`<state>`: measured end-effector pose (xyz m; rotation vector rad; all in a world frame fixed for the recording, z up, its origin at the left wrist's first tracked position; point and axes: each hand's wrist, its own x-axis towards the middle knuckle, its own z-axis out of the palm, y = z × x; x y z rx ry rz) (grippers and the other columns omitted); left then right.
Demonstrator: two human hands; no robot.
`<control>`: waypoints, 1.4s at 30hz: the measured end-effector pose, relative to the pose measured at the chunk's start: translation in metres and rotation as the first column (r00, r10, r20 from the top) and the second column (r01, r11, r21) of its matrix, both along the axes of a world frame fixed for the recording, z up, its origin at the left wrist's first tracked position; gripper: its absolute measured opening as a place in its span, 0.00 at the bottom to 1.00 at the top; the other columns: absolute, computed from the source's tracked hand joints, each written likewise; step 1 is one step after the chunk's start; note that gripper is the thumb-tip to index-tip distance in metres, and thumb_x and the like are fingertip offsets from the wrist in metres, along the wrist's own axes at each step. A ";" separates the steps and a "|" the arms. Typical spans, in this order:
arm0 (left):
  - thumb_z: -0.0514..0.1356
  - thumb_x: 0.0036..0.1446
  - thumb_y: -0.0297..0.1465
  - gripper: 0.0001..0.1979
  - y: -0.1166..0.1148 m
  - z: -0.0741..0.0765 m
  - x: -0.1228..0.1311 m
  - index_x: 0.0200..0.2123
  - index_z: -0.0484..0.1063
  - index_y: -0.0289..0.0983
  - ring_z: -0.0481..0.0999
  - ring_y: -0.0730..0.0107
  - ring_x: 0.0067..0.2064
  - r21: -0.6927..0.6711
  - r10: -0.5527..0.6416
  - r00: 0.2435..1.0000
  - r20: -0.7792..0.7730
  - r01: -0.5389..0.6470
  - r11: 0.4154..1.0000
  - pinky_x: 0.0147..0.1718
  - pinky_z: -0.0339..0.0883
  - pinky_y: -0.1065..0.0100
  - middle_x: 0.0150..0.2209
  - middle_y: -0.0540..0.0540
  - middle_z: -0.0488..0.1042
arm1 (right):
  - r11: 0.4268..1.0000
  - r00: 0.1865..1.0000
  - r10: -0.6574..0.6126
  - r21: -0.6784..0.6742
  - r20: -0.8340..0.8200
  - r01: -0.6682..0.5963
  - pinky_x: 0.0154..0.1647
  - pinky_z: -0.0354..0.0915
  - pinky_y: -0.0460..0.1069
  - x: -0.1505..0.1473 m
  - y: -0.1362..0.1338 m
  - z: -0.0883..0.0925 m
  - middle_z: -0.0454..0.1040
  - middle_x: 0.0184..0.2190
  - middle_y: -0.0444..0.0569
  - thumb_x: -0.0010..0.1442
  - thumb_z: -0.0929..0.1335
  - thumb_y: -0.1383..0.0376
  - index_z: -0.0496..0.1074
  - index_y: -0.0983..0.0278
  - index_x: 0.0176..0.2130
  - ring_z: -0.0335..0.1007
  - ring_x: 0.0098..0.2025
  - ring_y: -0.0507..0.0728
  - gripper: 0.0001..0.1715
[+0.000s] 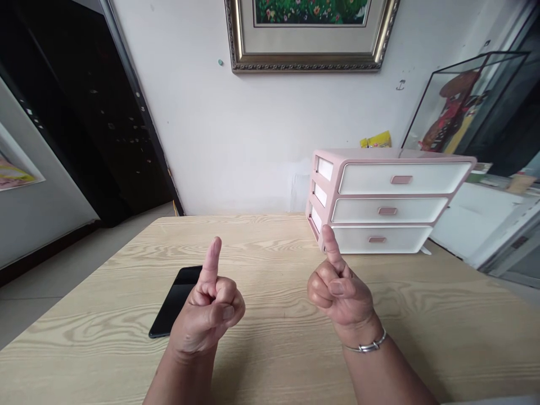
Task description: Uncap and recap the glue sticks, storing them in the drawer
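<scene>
My left hand (211,309) is raised over the wooden table (270,360), index finger pointing up. Its other fingers are curled in with the thumb pressed over them, and nothing shows in it. Behind it, partly covered by the hand, a black tablet or large phone (171,306) lies flat on the table. My right hand (341,292) makes the same shape, index finger up, thumb folded over the curled fingers, and no object is visible in it. A silver bangle (369,347) circles that wrist. The right fingertip overlaps the lower drawer of a pink and white drawer unit (390,211) in view.
On the unit's top, at the back, is a yellow packet (377,139). A framed picture (312,63) hangs on the white wall. At right stands a glass case (455,107) with a figure inside. A dark doorway (84,112) is at left, beyond the table's edge.
</scene>
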<state>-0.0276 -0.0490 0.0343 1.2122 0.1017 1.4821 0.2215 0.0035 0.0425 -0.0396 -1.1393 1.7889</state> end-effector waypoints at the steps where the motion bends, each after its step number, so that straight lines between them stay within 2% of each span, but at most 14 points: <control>1: 0.60 0.58 0.20 0.49 0.000 0.000 0.000 0.72 0.41 0.59 0.42 0.76 0.23 -0.002 -0.004 1.000 -0.002 0.004 1.000 0.19 0.46 0.79 0.24 0.59 0.43 | 1.000 1.000 -0.003 -0.005 0.000 0.003 0.18 0.39 0.43 0.000 0.000 0.000 0.41 0.18 0.30 0.51 0.73 0.70 0.46 0.36 0.71 0.31 0.19 0.47 0.61; 12: 0.60 0.58 0.21 0.46 0.004 -0.003 -0.001 0.72 0.47 0.58 0.42 0.77 0.23 -0.031 -0.014 1.000 0.013 0.014 0.999 0.19 0.45 0.78 0.24 0.59 0.44 | 1.000 0.999 0.011 -0.027 -0.035 -0.012 0.19 0.38 0.44 -0.003 0.003 -0.001 0.42 0.18 0.31 0.51 0.73 0.72 0.55 0.39 0.69 0.31 0.20 0.48 0.55; 15: 0.61 0.57 0.20 0.45 0.005 -0.002 -0.001 0.71 0.51 0.58 0.41 0.77 0.23 -0.067 -0.003 1.000 0.013 0.004 0.998 0.19 0.44 0.78 0.24 0.59 0.43 | 0.999 0.999 -0.011 -0.049 -0.042 0.009 0.19 0.37 0.44 -0.005 0.003 0.001 0.43 0.18 0.31 0.51 0.73 0.72 0.62 0.41 0.66 0.30 0.21 0.48 0.49; 18: 0.62 0.54 0.20 0.44 0.011 -0.003 -0.003 0.70 0.55 0.54 0.41 0.78 0.22 -0.163 0.087 0.996 -0.021 -0.090 0.983 0.19 0.41 0.77 0.24 0.59 0.44 | 0.992 0.996 -0.064 -0.113 -0.060 0.057 0.19 0.36 0.44 -0.011 0.003 0.008 0.43 0.18 0.31 0.50 0.72 0.72 0.72 0.46 0.59 0.29 0.20 0.48 0.40; 20: 0.63 0.53 0.23 0.41 0.019 -0.007 -0.004 0.69 0.59 0.48 0.43 0.79 0.22 -0.275 0.200 0.965 -0.169 -0.241 0.931 0.19 0.41 0.76 0.24 0.60 0.46 | 0.972 0.991 -0.127 -0.204 -0.046 0.115 0.19 0.36 0.43 -0.018 0.005 0.013 0.43 0.17 0.31 0.48 0.72 0.72 0.77 0.52 0.52 0.31 0.20 0.47 0.32; 22: 0.63 0.54 0.27 0.34 0.029 -0.014 -0.004 0.65 0.67 0.42 0.47 0.79 0.21 -0.319 0.302 0.833 -0.463 -0.475 0.820 0.20 0.44 0.74 0.24 0.60 0.49 | 0.915 0.978 -0.208 -0.347 0.028 0.205 0.18 0.36 0.43 -0.024 0.009 0.014 0.44 0.15 0.31 0.46 0.71 0.72 0.79 0.58 0.45 0.33 0.19 0.47 0.24; 24: 0.61 0.55 0.31 0.25 0.040 -0.022 -0.001 0.57 0.75 0.38 0.54 0.77 0.21 -0.155 0.338 0.519 -0.785 -0.693 0.704 0.22 0.48 0.72 0.22 0.59 0.53 | 0.801 0.945 -0.287 -0.502 0.155 0.325 0.17 0.37 0.42 -0.031 0.016 0.011 0.46 0.14 0.31 0.46 0.69 0.72 0.78 0.62 0.40 0.36 0.17 0.46 0.18; 26: 0.57 0.58 0.35 0.19 0.049 -0.030 0.005 0.50 0.78 0.37 0.63 0.72 0.23 0.100 0.273 0.128 -0.954 -0.719 0.688 0.25 0.53 0.70 0.21 0.56 0.59 | 0.678 0.902 -0.343 -0.595 0.262 0.431 0.16 0.37 0.42 -0.035 0.025 0.002 0.48 0.13 0.30 0.46 0.68 0.72 0.76 0.64 0.36 0.39 0.15 0.45 0.15; 27: 0.55 0.60 0.37 0.17 0.052 -0.033 0.008 0.47 0.79 0.38 0.66 0.70 0.25 0.178 0.233 -0.012 -0.972 -0.682 0.709 0.27 0.54 0.69 0.21 0.55 0.63 | 0.631 0.881 -0.370 -0.616 0.295 0.472 0.16 0.38 0.42 -0.037 0.031 -0.005 0.50 0.13 0.31 0.47 0.68 0.72 0.75 0.64 0.36 0.40 0.15 0.45 0.13; 28: 0.54 0.62 0.38 0.17 0.053 -0.036 0.011 0.43 0.79 0.38 0.69 0.68 0.26 0.219 0.201 -0.103 -0.974 -0.641 0.735 0.27 0.54 0.68 0.21 0.53 0.67 | 0.594 0.862 -0.397 -0.627 0.315 0.503 0.15 0.39 0.42 -0.037 0.036 -0.012 0.51 0.13 0.31 0.48 0.67 0.71 0.74 0.65 0.35 0.43 0.14 0.45 0.12; 32: 0.54 0.62 0.39 0.15 0.055 -0.041 0.021 0.33 0.77 0.39 0.75 0.63 0.32 0.242 0.158 -0.196 -0.968 -0.554 0.796 0.29 0.55 0.67 0.29 0.45 0.78 | 0.433 0.769 -0.510 -0.657 0.386 0.617 0.15 0.46 0.41 -0.031 0.060 -0.042 0.59 0.15 0.33 0.53 0.68 0.69 0.70 0.63 0.37 0.53 0.15 0.46 0.07; 36: 0.54 0.61 0.36 0.12 0.054 -0.040 0.021 0.34 0.76 0.40 0.77 0.61 0.35 0.260 0.148 -0.250 -0.957 -0.509 0.821 0.30 0.55 0.67 0.33 0.44 0.81 | 0.295 0.670 -0.589 -0.651 0.452 0.699 0.18 0.56 0.41 -0.013 0.081 -0.065 0.66 0.22 0.37 0.64 0.68 0.65 0.70 0.63 0.41 0.61 0.19 0.47 0.04; 39: 0.53 0.60 0.34 0.11 0.053 -0.037 0.021 0.35 0.76 0.41 0.78 0.60 0.36 0.268 0.146 -0.271 -0.951 -0.496 0.826 0.30 0.55 0.67 0.34 0.44 0.82 | 0.239 0.611 -0.615 -0.621 0.498 0.747 0.32 0.72 0.48 0.011 0.093 -0.074 0.75 0.39 0.46 0.69 0.68 0.59 0.72 0.66 0.49 0.73 0.33 0.51 0.14; 42: 0.53 0.60 0.33 0.11 0.052 -0.036 0.021 0.36 0.76 0.41 0.78 0.59 0.37 0.273 0.144 -0.284 -0.948 -0.492 0.827 0.30 0.55 0.66 0.36 0.43 0.82 | 0.195 0.557 -0.628 -0.583 0.543 0.789 0.47 0.74 0.57 0.044 0.103 -0.077 0.74 0.52 0.53 0.69 0.69 0.57 0.71 0.65 0.56 0.75 0.47 0.58 0.20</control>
